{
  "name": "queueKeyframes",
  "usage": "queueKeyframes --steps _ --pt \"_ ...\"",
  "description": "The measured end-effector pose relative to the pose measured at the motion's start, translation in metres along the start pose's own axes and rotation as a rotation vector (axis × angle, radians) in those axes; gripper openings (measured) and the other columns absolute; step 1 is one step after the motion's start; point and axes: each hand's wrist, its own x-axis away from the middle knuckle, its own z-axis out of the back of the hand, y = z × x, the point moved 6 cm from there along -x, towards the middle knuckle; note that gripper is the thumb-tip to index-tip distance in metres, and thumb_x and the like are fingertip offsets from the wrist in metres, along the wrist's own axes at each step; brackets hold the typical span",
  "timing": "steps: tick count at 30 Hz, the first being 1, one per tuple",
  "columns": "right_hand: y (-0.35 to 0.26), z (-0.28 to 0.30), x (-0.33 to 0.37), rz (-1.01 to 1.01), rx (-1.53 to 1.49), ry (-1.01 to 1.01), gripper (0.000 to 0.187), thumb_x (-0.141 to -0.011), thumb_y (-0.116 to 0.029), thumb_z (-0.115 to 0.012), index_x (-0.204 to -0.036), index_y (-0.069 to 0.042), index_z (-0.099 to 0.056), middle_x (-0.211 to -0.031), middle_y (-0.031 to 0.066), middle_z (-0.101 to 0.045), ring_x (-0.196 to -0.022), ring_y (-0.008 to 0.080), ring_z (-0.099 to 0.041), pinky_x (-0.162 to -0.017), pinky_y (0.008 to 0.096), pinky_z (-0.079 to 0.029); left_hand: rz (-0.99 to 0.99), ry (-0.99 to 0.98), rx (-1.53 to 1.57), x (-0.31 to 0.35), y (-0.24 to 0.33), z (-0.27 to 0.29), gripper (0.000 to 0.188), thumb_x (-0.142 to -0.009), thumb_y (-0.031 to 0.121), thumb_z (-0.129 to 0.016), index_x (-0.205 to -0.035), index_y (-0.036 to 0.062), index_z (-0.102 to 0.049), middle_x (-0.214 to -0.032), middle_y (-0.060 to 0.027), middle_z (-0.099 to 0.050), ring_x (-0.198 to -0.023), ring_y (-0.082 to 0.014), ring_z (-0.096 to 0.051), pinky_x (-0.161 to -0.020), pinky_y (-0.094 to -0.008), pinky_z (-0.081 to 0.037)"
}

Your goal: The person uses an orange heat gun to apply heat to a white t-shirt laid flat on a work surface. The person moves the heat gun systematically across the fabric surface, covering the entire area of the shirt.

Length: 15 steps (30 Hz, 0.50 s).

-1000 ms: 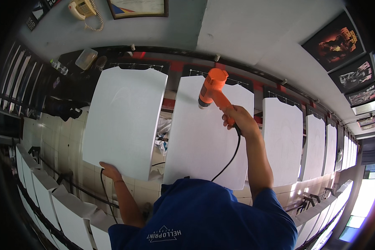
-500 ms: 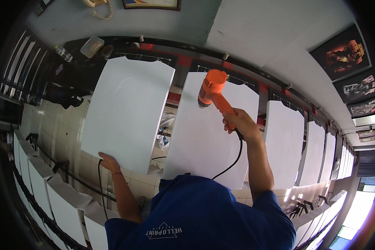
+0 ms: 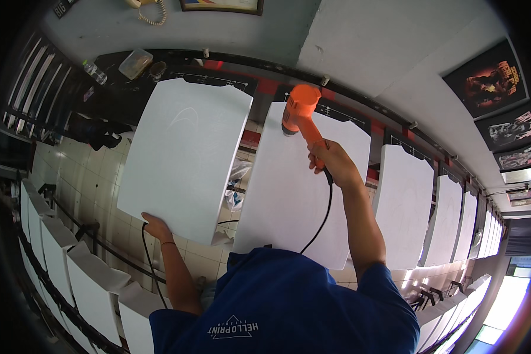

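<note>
A long row of white printing boards is seen running across the view, bent by the lens. The nearest two are the largest: a left white board (image 3: pixel 186 156) and a middle white board (image 3: pixel 298 189), each laid flat and separated by a narrow gap through which a tiled floor (image 3: pixel 94 189) is visible. Further white boards (image 3: pixel 404 203) are lined up to the right, shrinking toward the rim, and another row (image 3: pixel 71 265) is ranged along the lower left edge.

A blue shirt (image 3: pixel 289 307) fills the lower middle of the picture.

The near corner of the left white board is gripped by the left hand (image 3: pixel 157 227), the fingers being curled at its lower edge, so that the board extends up and away from the grip.

An orange heat gun (image 3: pixel 299 115) is held by its handle in the closed right hand (image 3: pixel 331 162); its body projects up and left of the fist, over the far end of the middle white board. A black cable (image 3: pixel 321 215) hangs from the handle, below the hand, across that board toward the shirt.
</note>
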Motion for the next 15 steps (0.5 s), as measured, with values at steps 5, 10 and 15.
queueKeyframes --steps 5,10,15 --pt "0.016 0.004 0.035 -0.13 0.017 -0.07 0.029 -0.089 -0.028 -0.059 -0.096 0.0 -0.057 -0.075 0.0035 -0.057 -0.064 0.0127 -0.061 -0.056 0.0262 -0.049 -0.038 0.015 0.003 0.01 0.006 0.002 0.083 -0.095 0.052 -0.044 -0.12 -0.0277 -0.04 -0.121 -0.0374 -0.052 -0.106 -0.0398 -0.059 -0.092 -0.0423 -0.047" --pt "0.024 -0.012 0.044 -0.101 -0.003 -0.154 0.029 -0.088 -0.028 -0.061 -0.096 0.0 -0.057 -0.075 0.0032 -0.058 -0.065 0.0123 -0.061 -0.057 0.0261 -0.05 -0.013 0.035 0.013 0.014 0.009 0.003 0.083 -0.096 0.052 -0.044 -0.114 -0.0287 -0.044 -0.116 -0.0376 -0.055 -0.103 -0.0393 -0.06 -0.09 -0.0427 -0.048" --pt "0.021 -0.022 0.054 -0.093 0.01 -0.214 0.027 -0.088 -0.025 -0.06 -0.096 0.001 -0.057 -0.075 0.0035 -0.057 -0.065 0.0119 -0.06 -0.057 0.0258 -0.05 -0.005 0.031 -0.047 0.007 0.007 0.005 0.082 -0.096 0.053 -0.042 -0.11 -0.0274 -0.048 -0.113 -0.0361 -0.057 -0.101 -0.0393 -0.06 -0.089 -0.043 -0.049"
